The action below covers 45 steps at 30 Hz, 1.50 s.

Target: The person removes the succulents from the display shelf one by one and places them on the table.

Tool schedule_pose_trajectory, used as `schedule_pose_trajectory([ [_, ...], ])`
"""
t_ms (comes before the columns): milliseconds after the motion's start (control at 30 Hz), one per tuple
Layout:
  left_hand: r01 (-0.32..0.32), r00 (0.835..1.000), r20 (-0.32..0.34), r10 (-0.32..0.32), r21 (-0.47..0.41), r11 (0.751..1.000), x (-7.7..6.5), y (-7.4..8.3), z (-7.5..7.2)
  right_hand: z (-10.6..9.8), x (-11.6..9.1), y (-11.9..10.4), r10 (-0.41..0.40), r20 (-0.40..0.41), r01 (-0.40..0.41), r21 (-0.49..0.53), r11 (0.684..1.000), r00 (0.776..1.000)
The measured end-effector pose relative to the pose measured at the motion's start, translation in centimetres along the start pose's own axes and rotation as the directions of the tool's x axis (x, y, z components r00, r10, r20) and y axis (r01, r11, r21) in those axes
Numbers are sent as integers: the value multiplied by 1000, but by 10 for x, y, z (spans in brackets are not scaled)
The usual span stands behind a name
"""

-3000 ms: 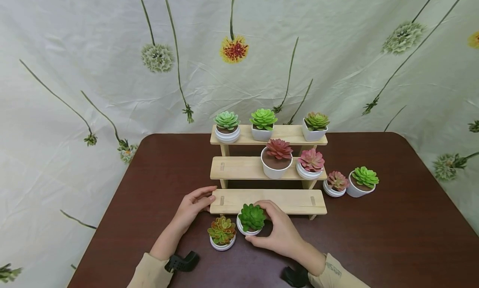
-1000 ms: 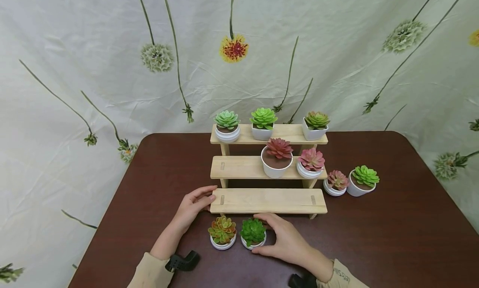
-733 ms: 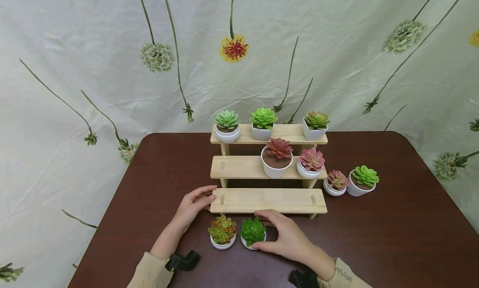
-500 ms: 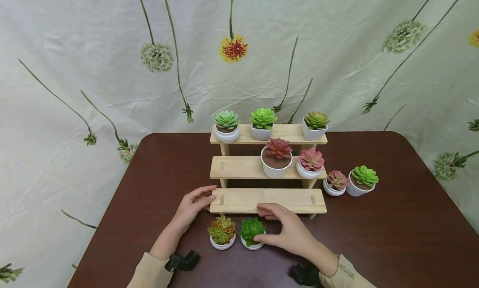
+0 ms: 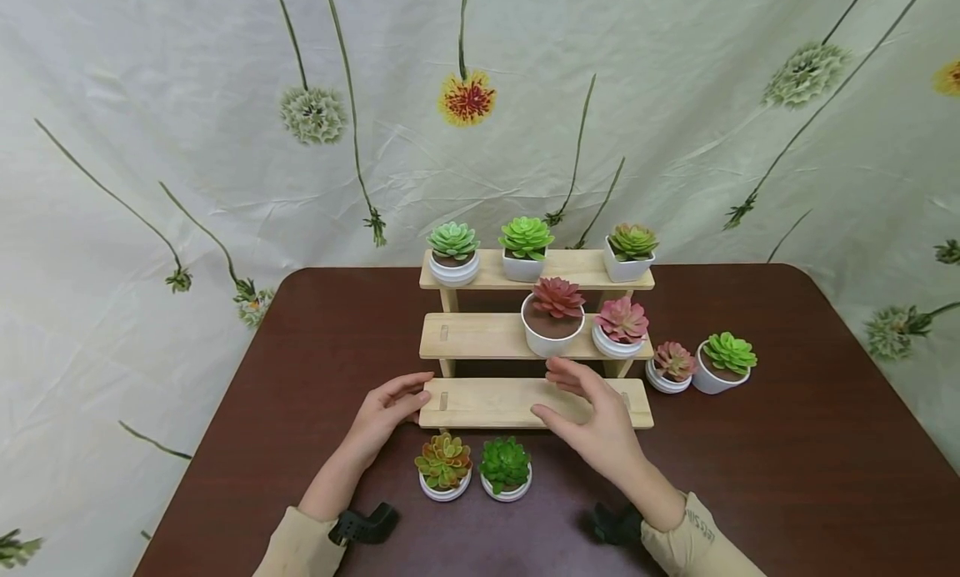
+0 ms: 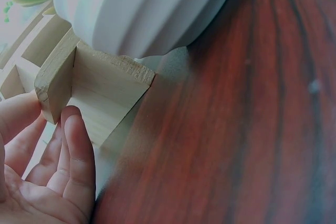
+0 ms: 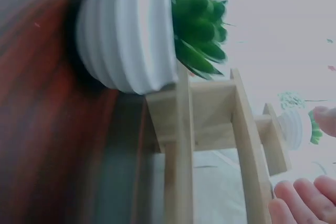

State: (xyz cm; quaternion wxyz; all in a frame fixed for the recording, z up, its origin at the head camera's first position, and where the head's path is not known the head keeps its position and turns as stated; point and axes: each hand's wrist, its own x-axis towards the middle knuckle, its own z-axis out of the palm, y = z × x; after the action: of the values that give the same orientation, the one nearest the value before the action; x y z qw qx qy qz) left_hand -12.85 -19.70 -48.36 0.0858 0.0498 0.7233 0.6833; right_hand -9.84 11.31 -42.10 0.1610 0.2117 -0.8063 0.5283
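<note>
My left hand [image 5: 386, 410] grips the left end of the lowest step of a three-tier wooden stand [image 5: 487, 406]. In the left wrist view, its fingertips lie on both sides of the board end [image 6: 55, 80]. The right hand [image 5: 596, 427] hovers over the right part of that step, fingers and thumb apart, holding nothing. In front of the stand are two potted succulents in white ribbed pots: an orange-green succulent [image 5: 443, 464] and a dark green succulent [image 5: 506, 467]. On the middle step sit a dark red succulent [image 5: 555, 314] and a pink succulent [image 5: 621, 327].
The top step bears a pale green succulent [image 5: 453, 252], a bright green succulent [image 5: 527, 248] and a green-red succulent [image 5: 631, 252]. Right of the stand, a small pink succulent [image 5: 671, 367] and another green succulent [image 5: 724, 362] stand on the dark table [image 5: 810, 444].
The right hand brought the dark green succulent down in front of the stand beside the orange-green one, let go, then moved up and right above the lowest step. The left hand stayed put.
</note>
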Motion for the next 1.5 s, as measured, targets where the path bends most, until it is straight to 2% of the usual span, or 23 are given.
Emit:
schedule_pose_trajectory([
  [267,-9,1000,2,9,-2,1000,1,-2,0,-5,8,-5,-7,-145,-6,-89,996,989],
  [533,-5,1000,3,5,0,1000,1,-1,-1,-5,10,-5,15,-208,-44,-135,990,978],
  [833,-8,1000,7,8,-5,1000,1,-2,-1,-2,17,-7,8,-197,-15,-33,999,980],
  [1100,-8,1000,8,8,-4,1000,0,-2,-1,3,23,-8,167,-130,-167,7,986,977],
  [1200,-7,1000,6,8,-3,1000,0,-1,-1,6,26,-8,191,-111,-189,29,982,975],
  [1500,-16,1000,15,16,-8,1000,0,0,-1,13,33,1,123,-153,-115,62,991,981],
])
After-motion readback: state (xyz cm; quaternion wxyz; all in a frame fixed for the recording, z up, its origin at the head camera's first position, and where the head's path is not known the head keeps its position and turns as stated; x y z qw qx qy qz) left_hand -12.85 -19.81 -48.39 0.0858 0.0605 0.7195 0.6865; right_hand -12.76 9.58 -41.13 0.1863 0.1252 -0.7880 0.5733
